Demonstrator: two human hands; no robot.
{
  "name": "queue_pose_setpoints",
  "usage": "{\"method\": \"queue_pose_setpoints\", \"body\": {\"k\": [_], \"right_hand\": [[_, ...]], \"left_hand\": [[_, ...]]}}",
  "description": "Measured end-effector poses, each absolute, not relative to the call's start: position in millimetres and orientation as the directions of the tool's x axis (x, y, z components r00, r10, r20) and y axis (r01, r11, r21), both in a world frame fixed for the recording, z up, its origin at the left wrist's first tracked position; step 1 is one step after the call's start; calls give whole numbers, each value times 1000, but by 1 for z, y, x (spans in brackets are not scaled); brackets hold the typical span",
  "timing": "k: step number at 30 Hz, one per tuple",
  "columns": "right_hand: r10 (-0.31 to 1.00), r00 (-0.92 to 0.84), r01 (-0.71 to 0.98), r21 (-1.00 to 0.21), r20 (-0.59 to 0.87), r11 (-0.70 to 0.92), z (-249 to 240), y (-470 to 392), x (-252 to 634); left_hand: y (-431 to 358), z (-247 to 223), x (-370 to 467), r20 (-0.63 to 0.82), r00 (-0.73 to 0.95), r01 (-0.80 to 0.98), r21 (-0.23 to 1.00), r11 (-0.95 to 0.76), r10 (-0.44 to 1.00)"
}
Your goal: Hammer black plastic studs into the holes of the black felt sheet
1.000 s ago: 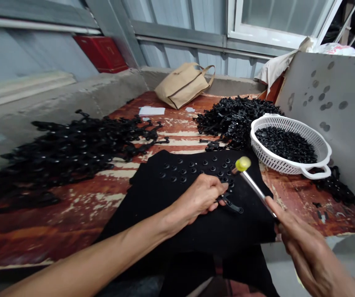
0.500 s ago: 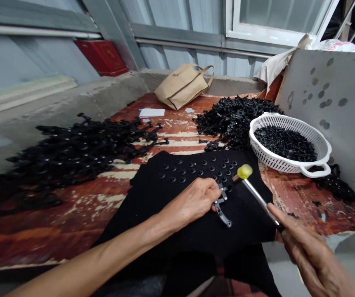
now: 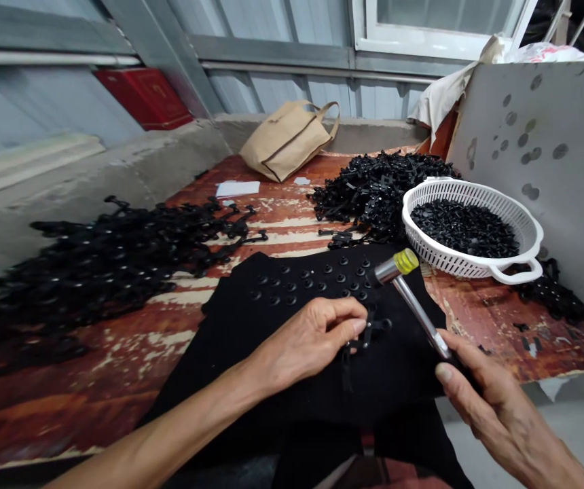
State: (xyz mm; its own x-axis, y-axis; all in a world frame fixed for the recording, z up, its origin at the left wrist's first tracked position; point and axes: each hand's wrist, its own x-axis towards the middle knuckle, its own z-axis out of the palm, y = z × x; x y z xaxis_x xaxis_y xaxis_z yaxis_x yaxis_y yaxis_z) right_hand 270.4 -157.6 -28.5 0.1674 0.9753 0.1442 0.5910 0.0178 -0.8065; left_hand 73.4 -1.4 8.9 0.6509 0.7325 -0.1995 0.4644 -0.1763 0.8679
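My left hand (image 3: 325, 333) pinches a small black jointed linkage (image 3: 368, 333) between thumb and fingers, over a black cloth (image 3: 292, 370). Part of the linkage is hidden behind the fingers; one thin arm hangs down toward me. In my right hand (image 3: 490, 394) is a mallet (image 3: 419, 309) with a metal shaft, its head raised just above and to the right of the linkage. One face of the head is yellow. Several small round black parts (image 3: 292, 286) stand spaced out on the cloth beyond my left hand.
A heap of black linkages (image 3: 113, 261) lies at left. Another dark pile (image 3: 378, 190) sits at the back, beside a white basket (image 3: 521, 204) of small black pieces. A tan bag (image 3: 286, 139) and white paper (image 3: 238, 189) rest behind. A grey panel (image 3: 567, 190) stands at right.
The linkage has turned in my left hand, and its lower arm now points more straight down. The mallet head has lifted slightly and rotated. The whole view has shifted a little.
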Motion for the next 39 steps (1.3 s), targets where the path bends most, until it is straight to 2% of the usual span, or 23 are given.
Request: {"method": "queue_pose_setpoints", "body": {"k": [4, 9, 14, 17, 21, 24, 27, 30, 33, 36, 39], "right_hand": [[995, 93, 539, -842, 20, -34, -18, -139, 263], [992, 90, 388, -915, -82, -111, -21, -136, 259], [983, 181, 412, -908, 5, -71, -13, -123, 259], [991, 127, 417, -909, 50, -7, -5, -108, 256], [999, 42, 346, -938, 25, 9, -6, -96, 247], [997, 61, 290, -957, 45, 25, -10, -92, 239], [993, 99, 236, -971, 62, 37, -12, -89, 231], [992, 112, 206, -978, 55, 31, -11, -87, 224], [993, 104, 200, -979, 55, 33, -10, -86, 216], [994, 73, 199, -978, 79, 63, -12, -85, 208], [994, 68, 200, -977, 84, 69, -16, -81, 204]], "left_hand": [[3, 5, 71, -176, 644, 480, 851, -214, 744], [20, -5, 64, -179, 635, 475, 857, -198, 751], [8, 2, 69, -213, 704, 479, 847, -232, 677], [-7, 11, 72, -175, 772, 455, 823, -340, 611], [-19, 16, 71, -65, 800, 420, 771, -479, 596], [-22, 9, 66, 52, 686, 394, 812, -431, 725], [-25, 0, 61, 86, 437, 297, 926, -234, 895], [-32, -2, 58, -95, 268, 64, 995, 81, 959], [-37, 1, 62, -267, 223, -101, 950, 295, 938], [-31, -3, 76, -225, 200, -169, 951, 260, 953], [-13, -17, 91, -34, 104, -183, 982, 53, 994]]}}
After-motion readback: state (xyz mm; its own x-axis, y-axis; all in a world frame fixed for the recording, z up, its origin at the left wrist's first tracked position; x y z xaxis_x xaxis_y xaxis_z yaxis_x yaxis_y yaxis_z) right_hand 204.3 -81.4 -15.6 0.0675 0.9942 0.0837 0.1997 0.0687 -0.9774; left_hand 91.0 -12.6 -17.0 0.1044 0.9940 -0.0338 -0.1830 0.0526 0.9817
